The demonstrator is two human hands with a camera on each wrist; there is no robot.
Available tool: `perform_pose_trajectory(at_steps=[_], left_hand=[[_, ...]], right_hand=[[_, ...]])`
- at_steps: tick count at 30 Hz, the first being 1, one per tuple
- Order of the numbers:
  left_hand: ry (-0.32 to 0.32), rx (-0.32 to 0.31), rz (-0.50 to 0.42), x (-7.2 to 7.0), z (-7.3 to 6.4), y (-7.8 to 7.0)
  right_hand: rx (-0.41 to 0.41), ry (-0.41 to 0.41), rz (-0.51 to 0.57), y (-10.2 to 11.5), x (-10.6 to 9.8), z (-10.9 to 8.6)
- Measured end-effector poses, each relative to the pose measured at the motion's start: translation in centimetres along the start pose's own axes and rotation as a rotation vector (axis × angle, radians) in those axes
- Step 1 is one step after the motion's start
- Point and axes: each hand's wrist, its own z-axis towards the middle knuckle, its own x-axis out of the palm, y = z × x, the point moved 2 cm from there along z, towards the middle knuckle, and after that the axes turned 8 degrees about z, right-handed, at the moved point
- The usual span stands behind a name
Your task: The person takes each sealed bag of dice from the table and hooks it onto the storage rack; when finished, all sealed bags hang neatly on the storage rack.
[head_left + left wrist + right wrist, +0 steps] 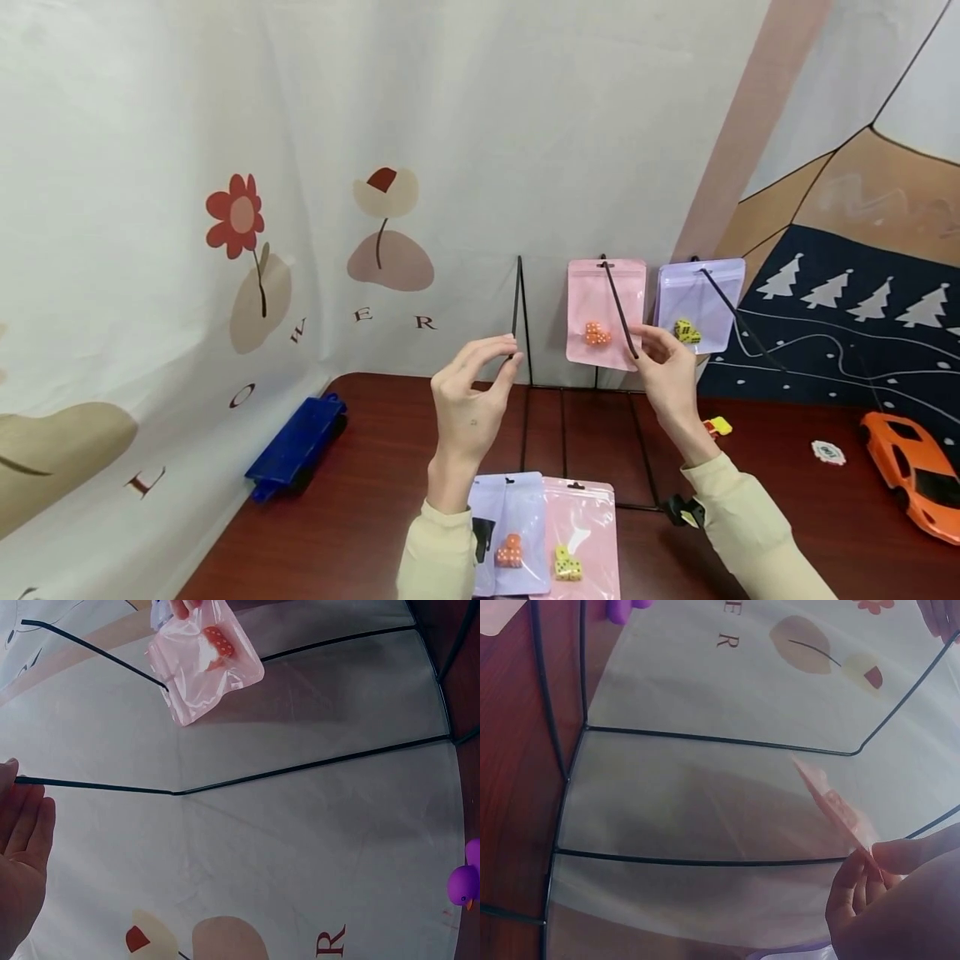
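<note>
A black wire rack [525,321] stands against the backdrop, its hooks sticking out forward. My left hand [471,408] pinches the tip of the leftmost hook [94,785] between thumb and fingers. From the middle hook hangs a pink zip pouch [585,292] with orange dice [597,334] inside. Its lower right edge is pinched by my right hand [667,379], and the right wrist view shows the pouch edge-on between thumb and fingers. A purple pouch [701,300] with yellow dice hangs from the right hook, just beyond the right hand.
Below the hands, a purple pouch [528,508] with orange dice and a pink pouch [588,517] with yellow dice lie flat. A blue toy [296,446] stands left; a white chip [828,452] and orange toy car [911,475] are right. The left wrist view includes a purple duck [465,885].
</note>
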Motion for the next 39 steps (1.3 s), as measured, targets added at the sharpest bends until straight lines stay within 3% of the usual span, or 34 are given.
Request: perform_pose_trajectory(at_steps=[13,20,25,34,39], left_hand=[[-0.002,0.001,-0.010,0.1,0.0,0.0],[-0.007,0.004,-0.006,0.1,0.0,0.2],[-0.007,-0.003,-0.004,0.0,0.1,0.1],[-0.015,-0.012,-0.016,0.1,0.0,0.4],[-0.016,-0.015,-0.017,0.1,0.0,0.6]], right_hand=[[-0.007,-0.043,-0.021,0.1,-0.5,0.0],[-0.115,-0.060,-0.020,2.8,-0.2,-0.8],[-0.117,-0.029,-0.004,3.4,0.2,-1.1],[-0.072,-0.018,-0.133,1.6,-1.5,-0.6],[-0.036,0.041,-0.220,1.3,-1.7,-2.0]])
